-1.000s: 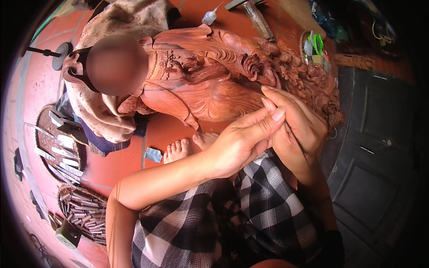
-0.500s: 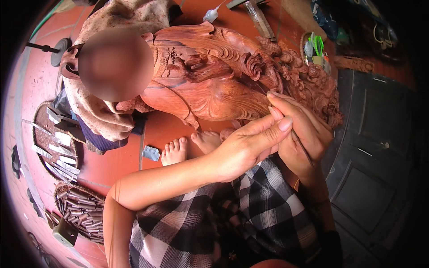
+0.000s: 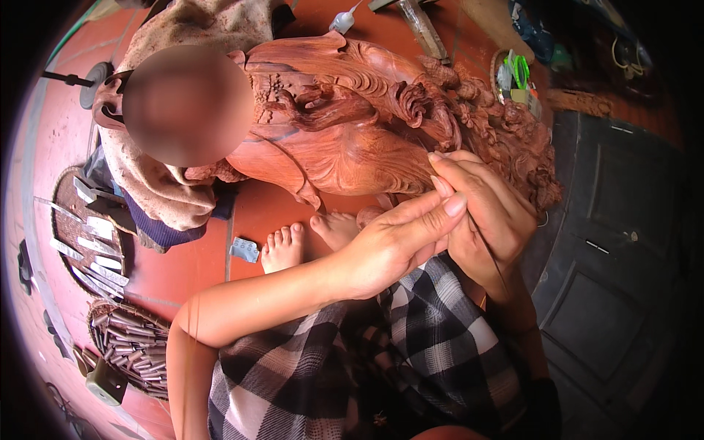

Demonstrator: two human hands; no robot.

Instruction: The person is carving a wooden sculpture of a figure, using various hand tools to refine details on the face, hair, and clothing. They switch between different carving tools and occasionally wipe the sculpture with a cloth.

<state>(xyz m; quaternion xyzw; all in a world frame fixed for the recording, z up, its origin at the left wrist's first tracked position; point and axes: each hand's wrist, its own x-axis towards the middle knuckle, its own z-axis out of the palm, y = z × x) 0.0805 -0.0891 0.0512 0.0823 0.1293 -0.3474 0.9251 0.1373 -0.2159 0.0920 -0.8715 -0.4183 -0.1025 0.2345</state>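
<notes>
A reddish-brown carved wooden statue (image 3: pixel 352 158) lies across the floor in front of me, its left end blurred out. Over its folds at the right, my right hand (image 3: pixel 490 213) is closed around a thin dark rod (image 3: pixel 490 249); the rod's lower end sticks out below the fingers. My left hand (image 3: pixel 400 238) reaches in from the left and touches the right hand, thumb and fingers pressed together. Whatever lies between the left fingertips is hidden. Both hands are next to the carved drapery; whether the rod's tip meets the wood cannot be seen.
A speckled cloth (image 3: pixel 147 187) lies beneath the statue's left end. At left are a tray of flat metal blades (image 3: pixel 99 246) and a basket of short rods (image 3: pixel 132 345). A small packet (image 3: pixel 244 249) lies near my feet. A dark panelled board (image 3: pixel 609 242) is at right.
Both hands have shifted slightly left and remain together. The rod stays in my right hand. The whole scene has also moved a little left in view.
</notes>
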